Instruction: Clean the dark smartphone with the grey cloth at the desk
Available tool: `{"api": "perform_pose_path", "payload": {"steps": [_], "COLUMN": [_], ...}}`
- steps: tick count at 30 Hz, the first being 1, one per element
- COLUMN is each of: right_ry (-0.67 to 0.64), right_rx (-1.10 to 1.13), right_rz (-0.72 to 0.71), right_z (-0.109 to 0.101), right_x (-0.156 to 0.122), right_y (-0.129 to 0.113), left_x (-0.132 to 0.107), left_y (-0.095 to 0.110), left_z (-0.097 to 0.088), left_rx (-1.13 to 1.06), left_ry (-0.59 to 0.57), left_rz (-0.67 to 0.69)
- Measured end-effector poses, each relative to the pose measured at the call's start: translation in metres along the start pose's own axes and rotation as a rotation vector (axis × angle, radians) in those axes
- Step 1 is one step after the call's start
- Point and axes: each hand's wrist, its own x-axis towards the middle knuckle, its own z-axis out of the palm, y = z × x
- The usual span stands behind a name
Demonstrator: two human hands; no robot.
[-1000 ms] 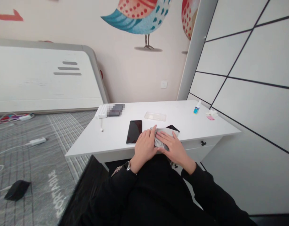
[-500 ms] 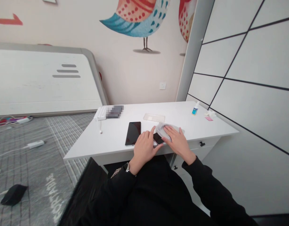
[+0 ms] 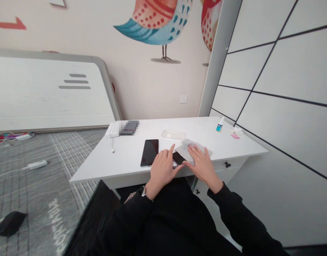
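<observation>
Crumpled pale-grey cloth over black phone

The cloth is light grey, the small phone and the big phone are black, the desk is white, and the carpet is grey with stripes.

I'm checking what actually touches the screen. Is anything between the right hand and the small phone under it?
Yes. A grey cloth lies between the right hand and the phone, covering the phone's far part. The left hand appears to touch the phone's near-left edge bare, with nothing visible between them.
</observation>
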Motion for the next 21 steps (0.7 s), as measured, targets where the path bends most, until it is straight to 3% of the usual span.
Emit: {"api": "perform_pose_path", "payload": {"steps": [3, 5, 10, 12, 17, 21], "right_ry": [-0.059, -0.088, 0.021, 0.025, -0.106, -0.053], "right_rx": [0.06, 0.096, 0.021, 0.005, 0.11, 0.04], "right_rz": [-0.19, -0.242, 0.01, -0.003, -0.246, -0.043], "right_z": [0.002, 0.0, -0.003, 0.0, 0.001, -0.005], "right_x": [-0.011, -0.014, -0.006, -0.006, -0.006, 0.007], "right_y": [-0.017, -0.016, 0.011, 0.005, -0.019, -0.003], "left_x": [0.0, 0.0, 0.0, 0.0, 0.0, 0.0], "left_y": [0.001, 0.001, 0.0, 0.0, 0.0, 0.0], "left_z": [-0.001, -0.002, 0.0, 0.001, 0.0, -0.001], "left_rx": [0.016, 0.022, -0.017, -0.018, 0.03, -0.008], "left_ry": [-0.031, -0.041, -0.002, -0.003, -0.039, -0.028], "left_rz": [-0.015, -0.02, -0.008, -0.008, -0.023, -0.015]}}
